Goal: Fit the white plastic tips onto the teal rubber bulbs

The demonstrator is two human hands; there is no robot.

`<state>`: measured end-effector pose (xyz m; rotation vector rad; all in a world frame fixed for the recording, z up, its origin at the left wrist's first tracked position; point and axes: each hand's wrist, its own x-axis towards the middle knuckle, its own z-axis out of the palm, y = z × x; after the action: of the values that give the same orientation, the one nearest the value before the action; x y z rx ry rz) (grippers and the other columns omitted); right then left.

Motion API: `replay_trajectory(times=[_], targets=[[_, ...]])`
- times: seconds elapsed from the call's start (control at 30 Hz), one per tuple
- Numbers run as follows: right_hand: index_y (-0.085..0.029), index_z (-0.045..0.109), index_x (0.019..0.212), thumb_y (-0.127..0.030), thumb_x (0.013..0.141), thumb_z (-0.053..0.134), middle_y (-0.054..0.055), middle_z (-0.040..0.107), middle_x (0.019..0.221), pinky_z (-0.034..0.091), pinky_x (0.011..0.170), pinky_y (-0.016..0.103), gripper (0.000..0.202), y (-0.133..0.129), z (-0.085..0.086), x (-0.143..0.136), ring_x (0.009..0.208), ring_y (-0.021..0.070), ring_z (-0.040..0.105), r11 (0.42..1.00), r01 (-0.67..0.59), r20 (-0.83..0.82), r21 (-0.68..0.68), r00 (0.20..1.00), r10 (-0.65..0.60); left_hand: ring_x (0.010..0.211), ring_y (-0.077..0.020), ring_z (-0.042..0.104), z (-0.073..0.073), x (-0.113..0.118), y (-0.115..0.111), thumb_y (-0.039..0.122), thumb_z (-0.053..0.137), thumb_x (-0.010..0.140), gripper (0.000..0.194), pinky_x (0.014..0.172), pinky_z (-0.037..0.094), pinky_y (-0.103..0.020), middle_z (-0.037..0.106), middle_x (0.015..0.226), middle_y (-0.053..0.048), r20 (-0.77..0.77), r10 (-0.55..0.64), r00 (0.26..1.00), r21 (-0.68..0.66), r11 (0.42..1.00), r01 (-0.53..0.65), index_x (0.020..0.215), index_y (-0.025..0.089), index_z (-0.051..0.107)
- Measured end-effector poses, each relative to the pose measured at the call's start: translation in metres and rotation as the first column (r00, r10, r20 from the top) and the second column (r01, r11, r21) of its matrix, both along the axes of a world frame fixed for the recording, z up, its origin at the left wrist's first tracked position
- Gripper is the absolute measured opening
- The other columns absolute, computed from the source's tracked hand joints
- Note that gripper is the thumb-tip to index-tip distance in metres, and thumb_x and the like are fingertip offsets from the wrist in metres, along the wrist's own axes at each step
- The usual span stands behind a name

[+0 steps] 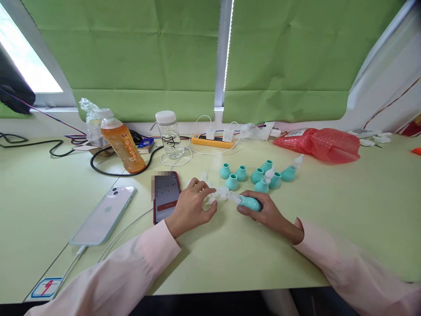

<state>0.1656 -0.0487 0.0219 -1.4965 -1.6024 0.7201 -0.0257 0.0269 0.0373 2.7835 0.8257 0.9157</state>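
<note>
Fingers of the right hand (268,213) curl around a teal bulb (250,202) lying on the pale green table (230,250), its clear nozzle pointing left. Beside it, the left hand (192,206) rests loosely curled, fingertips touching a small pile of clear nozzles (219,193). Just left lies a red-cased phone (166,196). Farther back stands a cluster of teal bulbs (259,173), then an orange drink bottle (122,142) and a red bag (320,144).

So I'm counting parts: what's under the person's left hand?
Small clear plastic tips poke out beside the left hand on the pale green table; any beneath the palm are hidden.
</note>
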Motion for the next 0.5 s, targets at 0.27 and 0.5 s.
replay_trajectory(times=[0.27,0.5], targets=[[-0.018,0.056,0.086,-0.03,0.072,0.053,0.002,0.06,0.079,0.043,0.064,0.026,0.02,-0.001,-0.004,-0.002,0.071,0.0151,0.054,0.985,-0.12,0.152,0.122,0.983,0.101,0.073,-0.0192,0.052,-0.01,0.003,0.001,0.02,0.051,0.073,0.015,0.061,0.044,-0.03,0.06,0.071,-0.008,-0.229,-0.107,0.967,-0.14,0.987,0.076,0.08,0.013,0.063],[-0.019,0.058,0.087,-0.016,0.066,0.051,0.003,0.061,0.073,0.044,0.061,0.027,0.022,0.0,-0.01,0.0,0.066,0.0145,0.056,0.928,-0.144,0.331,0.344,0.943,0.024,0.062,-0.0128,0.057,0.001,0.005,-0.004,0.029,0.063,0.065,0.023,0.057,0.047,-0.024,0.064,0.071,-0.006,0.396,0.077,0.915,-0.772,0.568,0.286,0.08,0.011,0.063]])
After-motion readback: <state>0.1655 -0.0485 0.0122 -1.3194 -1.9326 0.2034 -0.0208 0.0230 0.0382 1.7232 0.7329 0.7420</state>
